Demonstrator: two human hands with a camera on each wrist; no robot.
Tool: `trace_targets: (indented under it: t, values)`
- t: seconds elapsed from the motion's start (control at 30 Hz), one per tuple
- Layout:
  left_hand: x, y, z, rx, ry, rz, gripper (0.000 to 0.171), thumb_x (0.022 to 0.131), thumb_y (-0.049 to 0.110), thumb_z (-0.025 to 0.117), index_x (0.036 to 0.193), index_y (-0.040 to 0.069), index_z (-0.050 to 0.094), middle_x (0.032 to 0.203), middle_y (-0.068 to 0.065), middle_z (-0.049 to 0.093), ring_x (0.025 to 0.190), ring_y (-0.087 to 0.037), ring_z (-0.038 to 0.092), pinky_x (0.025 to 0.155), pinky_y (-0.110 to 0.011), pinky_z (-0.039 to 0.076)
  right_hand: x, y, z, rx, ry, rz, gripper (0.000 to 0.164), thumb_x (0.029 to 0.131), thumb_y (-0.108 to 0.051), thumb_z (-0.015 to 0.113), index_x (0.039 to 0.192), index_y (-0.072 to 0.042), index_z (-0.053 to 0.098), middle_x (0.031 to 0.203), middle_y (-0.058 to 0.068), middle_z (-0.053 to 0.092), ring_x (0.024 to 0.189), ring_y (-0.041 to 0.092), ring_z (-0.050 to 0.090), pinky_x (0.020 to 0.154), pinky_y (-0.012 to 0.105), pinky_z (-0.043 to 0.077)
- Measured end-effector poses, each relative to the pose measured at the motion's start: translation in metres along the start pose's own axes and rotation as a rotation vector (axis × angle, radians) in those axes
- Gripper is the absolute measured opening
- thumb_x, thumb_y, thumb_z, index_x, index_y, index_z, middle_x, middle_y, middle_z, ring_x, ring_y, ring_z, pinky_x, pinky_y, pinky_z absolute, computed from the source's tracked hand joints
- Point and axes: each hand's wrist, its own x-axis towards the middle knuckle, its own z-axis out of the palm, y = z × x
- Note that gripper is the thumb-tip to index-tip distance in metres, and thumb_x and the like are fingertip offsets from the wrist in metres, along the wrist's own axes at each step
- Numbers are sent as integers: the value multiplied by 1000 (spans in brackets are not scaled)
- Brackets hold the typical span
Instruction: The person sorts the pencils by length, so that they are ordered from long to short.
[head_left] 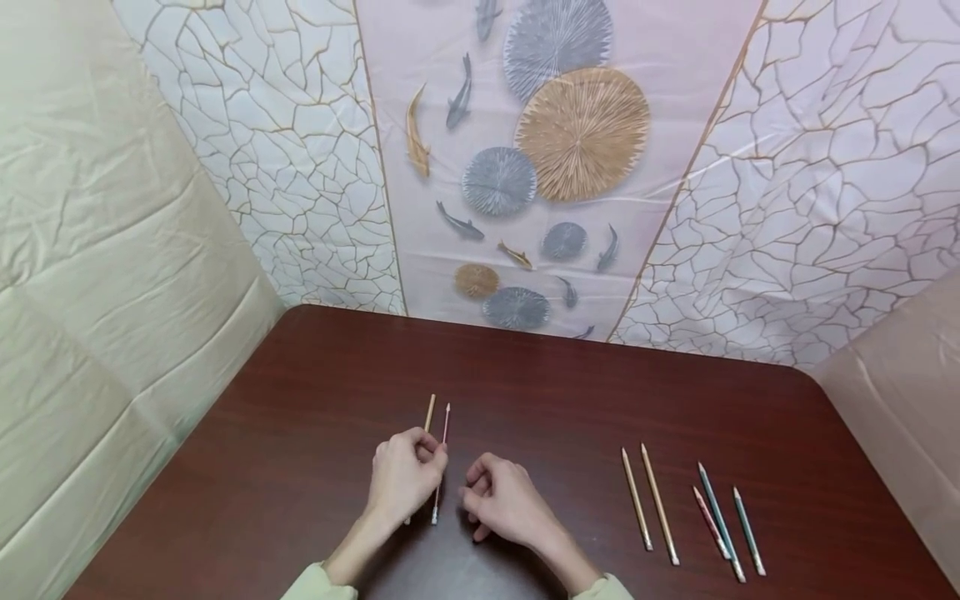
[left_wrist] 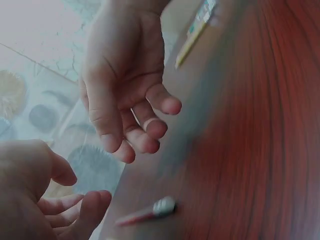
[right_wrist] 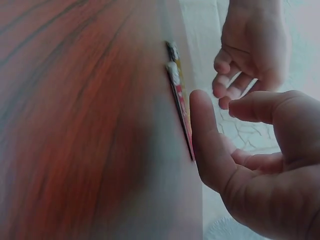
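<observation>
My left hand (head_left: 405, 475) hovers over two pencils lying side by side. Of these, the yellow pencil (head_left: 430, 412) is on the left, mostly hidden by the hand. The red pencil (head_left: 446, 423), its eraser end toward me, lies along the fingertips. In the left wrist view a gap separates thumb and fingers of the left hand (left_wrist: 30, 192), and the red pencil (left_wrist: 142, 214) rests on the table apart from them. Just to the right is my right hand (head_left: 510, 500), fingers loosely bent. The right wrist view shows nothing held by the right hand (right_wrist: 265, 180).
On the right of the dark wooden table (head_left: 337, 358) lie several more pencils: two yellow pencils (head_left: 660, 504), a short red pencil (head_left: 711, 523) and two teal pencils (head_left: 750, 533). A patterned cloth (head_left: 315, 167) hangs behind the table; plain cloth hangs at both sides.
</observation>
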Motion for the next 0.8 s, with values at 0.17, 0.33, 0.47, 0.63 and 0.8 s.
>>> trace_targets:
  t: [0.17, 0.33, 0.47, 0.63, 0.8]
  values:
    - [-7, 17, 14, -206, -139, -105, 7, 85, 7, 69, 79, 6, 66, 59, 4, 64, 41, -12, 60, 41, -29, 49, -17, 0, -20, 29, 6, 1, 16, 90, -3, 65, 100, 7, 56, 73, 12, 64, 48, 21, 64, 47, 41, 55]
    - [-16, 34, 36, -336, -224, -143, 7, 86, 4, 68, 81, 4, 64, 61, -6, 67, 41, -20, 63, 37, -32, 49, -37, 6, -43, 79, 19, 21, 16, 92, -3, 65, 101, 6, 56, 74, 12, 62, 50, 22, 64, 48, 42, 55]
    - [-21, 46, 54, -417, -265, -157, 8, 86, 3, 68, 80, 5, 63, 61, -8, 67, 41, -18, 62, 37, -31, 49, -50, 14, -61, 93, 41, 53, 15, 93, -2, 64, 101, 6, 56, 76, 13, 62, 53, 23, 64, 48, 39, 55]
    - [-26, 57, 70, -463, -281, -163, 6, 85, 3, 69, 82, 5, 64, 61, -4, 66, 40, -17, 62, 37, -31, 49, -62, 19, -78, 80, 95, 66, 14, 93, -3, 65, 101, 6, 57, 77, 14, 62, 56, 27, 64, 47, 39, 55]
    - [-32, 72, 87, -478, -306, -146, 6, 83, 2, 69, 85, 4, 63, 62, 5, 64, 36, -11, 58, 35, -31, 47, -78, 26, -97, 51, 153, 104, 14, 93, -4, 66, 101, 6, 58, 78, 13, 61, 60, 26, 64, 47, 38, 54]
